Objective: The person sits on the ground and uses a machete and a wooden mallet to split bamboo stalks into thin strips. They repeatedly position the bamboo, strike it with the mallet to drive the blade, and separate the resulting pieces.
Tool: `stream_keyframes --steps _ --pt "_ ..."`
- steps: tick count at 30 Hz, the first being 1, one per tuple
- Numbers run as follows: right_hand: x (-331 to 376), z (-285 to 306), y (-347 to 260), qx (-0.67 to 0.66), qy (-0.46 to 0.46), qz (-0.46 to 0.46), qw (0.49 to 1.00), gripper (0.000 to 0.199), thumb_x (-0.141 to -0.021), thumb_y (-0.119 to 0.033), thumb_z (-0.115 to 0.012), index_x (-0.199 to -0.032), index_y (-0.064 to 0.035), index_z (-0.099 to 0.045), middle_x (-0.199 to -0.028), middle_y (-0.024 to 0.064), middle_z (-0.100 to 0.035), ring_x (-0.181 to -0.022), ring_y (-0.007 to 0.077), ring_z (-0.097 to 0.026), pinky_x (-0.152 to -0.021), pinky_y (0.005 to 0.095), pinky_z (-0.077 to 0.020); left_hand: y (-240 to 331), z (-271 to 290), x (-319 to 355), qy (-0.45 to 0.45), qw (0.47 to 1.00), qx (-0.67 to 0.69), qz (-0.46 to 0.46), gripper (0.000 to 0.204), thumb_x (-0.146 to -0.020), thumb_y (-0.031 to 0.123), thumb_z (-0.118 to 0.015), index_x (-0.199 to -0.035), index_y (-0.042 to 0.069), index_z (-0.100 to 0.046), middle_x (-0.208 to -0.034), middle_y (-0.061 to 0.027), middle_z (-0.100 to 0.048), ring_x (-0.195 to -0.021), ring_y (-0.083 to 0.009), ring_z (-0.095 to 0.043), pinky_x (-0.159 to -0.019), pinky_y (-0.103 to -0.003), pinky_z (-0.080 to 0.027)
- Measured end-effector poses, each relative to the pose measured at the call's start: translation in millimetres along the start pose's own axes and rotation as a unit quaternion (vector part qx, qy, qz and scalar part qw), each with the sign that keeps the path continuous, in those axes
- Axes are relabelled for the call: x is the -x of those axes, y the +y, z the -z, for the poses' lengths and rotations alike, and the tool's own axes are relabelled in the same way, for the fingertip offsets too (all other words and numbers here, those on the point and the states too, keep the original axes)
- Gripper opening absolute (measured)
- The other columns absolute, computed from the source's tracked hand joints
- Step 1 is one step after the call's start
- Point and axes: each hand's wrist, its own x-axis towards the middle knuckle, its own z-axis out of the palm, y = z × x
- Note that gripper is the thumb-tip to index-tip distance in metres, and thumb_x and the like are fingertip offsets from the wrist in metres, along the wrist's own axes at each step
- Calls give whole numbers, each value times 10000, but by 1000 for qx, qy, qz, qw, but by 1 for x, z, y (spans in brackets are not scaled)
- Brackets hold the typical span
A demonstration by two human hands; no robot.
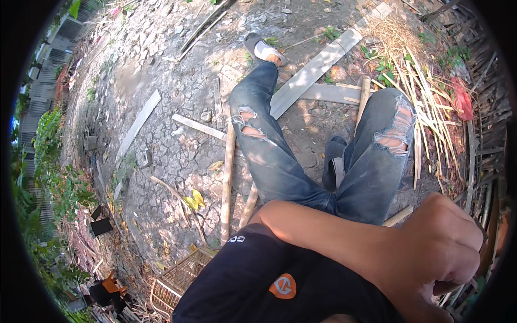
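My left forearm crosses in front of my body from left to right. My left hand (444,247) is closed in a fist at the lower right, its knuckles turned up and outward. What it holds, if anything, is hidden behind the curled fingers. Split bamboo strips (425,102), long, thin and pale, lie in a loose pile beyond that hand, beside my right knee. My right hand is out of the picture; only a sliver of skin shows at the lower edge.
Flat grey boards (318,67) lie crossed on cracked earth ahead of my legs. Bamboo poles (228,183) lie by my left leg and under my knees. A bamboo cage (180,274) stands at lower left. A red plastic scrap (461,98) lies beyond the strips.
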Motion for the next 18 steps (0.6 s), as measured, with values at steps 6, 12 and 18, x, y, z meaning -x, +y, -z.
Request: stream_keyframes --steps 6,12,18 --pt "-1 -2 -9 -3 -7 15 1000 637 -816 -316 -745 -1358 -60 -529 -1330 225 -508 -1233 426 -523 -1057 547 -417 9 88 80 -8 957 -290 4 584 -713 475 -921 -620 99 -484 -633 -28 -500 -525 -220 -531 -472 -320 -379" --pt "-7 -3 -14 -6 -3 17 1000 636 -818 -313 -743 -1358 -58 -527 -1328 226 -508 -1230 427 -524 -1055 549 -417 84 347 283 389 534 -710 242 293 -942 240 -756 -969 -31 -648 -884 -144 -690 -784 -275 -644 -777 -398 -528" --pt "-8 -5 -30 -11 -19 36 999 634 -819 -311 -742 -1358 -55 -524 -1325 226 -508 -1226 427 -524 -1053 551 -417 171 371 561 117 205 -663 710 1096 -780 592 -822 -1536 -30 -331 -1493 -314 -460 -1375 -457 -476 -1132 -499 -435"
